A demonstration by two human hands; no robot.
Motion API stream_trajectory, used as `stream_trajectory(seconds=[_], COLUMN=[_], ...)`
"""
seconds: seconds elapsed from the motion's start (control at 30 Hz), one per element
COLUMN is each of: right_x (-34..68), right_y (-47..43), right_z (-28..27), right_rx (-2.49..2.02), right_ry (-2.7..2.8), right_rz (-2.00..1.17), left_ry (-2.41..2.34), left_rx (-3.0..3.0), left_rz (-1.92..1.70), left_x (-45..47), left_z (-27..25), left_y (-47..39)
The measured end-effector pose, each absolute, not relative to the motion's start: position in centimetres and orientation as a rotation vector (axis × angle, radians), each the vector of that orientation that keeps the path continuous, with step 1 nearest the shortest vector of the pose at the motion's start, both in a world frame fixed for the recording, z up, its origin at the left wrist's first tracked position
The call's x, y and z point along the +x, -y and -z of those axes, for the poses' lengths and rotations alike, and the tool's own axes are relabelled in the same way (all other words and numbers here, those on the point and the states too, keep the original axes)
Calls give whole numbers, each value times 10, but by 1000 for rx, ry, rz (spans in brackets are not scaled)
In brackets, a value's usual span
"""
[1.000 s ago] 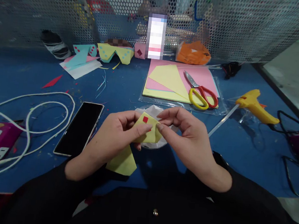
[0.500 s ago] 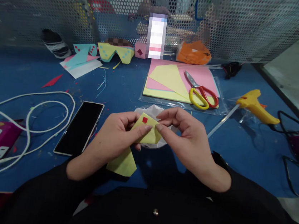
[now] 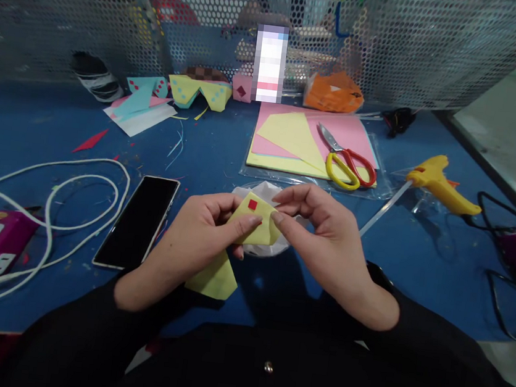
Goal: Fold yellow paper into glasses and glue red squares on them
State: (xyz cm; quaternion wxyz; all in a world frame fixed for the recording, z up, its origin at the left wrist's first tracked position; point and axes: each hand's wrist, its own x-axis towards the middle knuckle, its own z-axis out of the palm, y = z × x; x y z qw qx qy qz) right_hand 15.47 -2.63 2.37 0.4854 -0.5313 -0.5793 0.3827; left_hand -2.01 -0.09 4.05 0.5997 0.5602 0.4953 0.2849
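Note:
Between my hands is a piece of folded yellow paper (image 3: 257, 236) with a red square (image 3: 252, 205) near its top corner. A second bit of red peeks out beside my left thumb. My left hand (image 3: 208, 222) is closed on the paper, thumb on top and fingers underneath. At the right edge, my right hand (image 3: 322, 238) pinches the same paper between thumb and fingers. Another yellow part (image 3: 215, 277) hangs below my left hand; whether it joins the held piece is hidden. A round white bowl-like container (image 3: 280, 246) lined with crumpled white material stands behind the paper.
A phone (image 3: 137, 222) and a white cable (image 3: 121, 190) lie left. Scissors (image 3: 343, 160) rest on coloured paper sheets (image 3: 288, 132) at the back. A yellow glue gun (image 3: 443, 183) lies right. Yellow paper glasses (image 3: 199, 92) stand near the perforated metal screen (image 3: 205, 1).
The yellow paper has shifted and tilted slightly, and a bit of red beside my left thumb shows now. Both hands keep their hold on it.

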Motion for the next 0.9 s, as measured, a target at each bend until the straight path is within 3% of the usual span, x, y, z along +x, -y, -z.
stream_trajectory(seconds=[0.23, 0.43, 0.5, 0.9], right_x=[157, 156, 153, 147], right_y=[27, 30, 30, 30], right_z=[-21, -18, -18, -14], right_rx=[-1307, -1197, -1179, -1203], right_ry=[1466, 1744, 1798, 1816], right_rz=[-826, -20, 121, 212], left_ry=[-1164, -1179, -1162, -1208], left_rx=[1332, 1322, 1292, 1420], left_rz=[-627, -683, -690, -712], left_x=[-22, -22, -22, -18], left_z=[-43, -41, -41, -45], left_y=[3, 3, 4, 7])
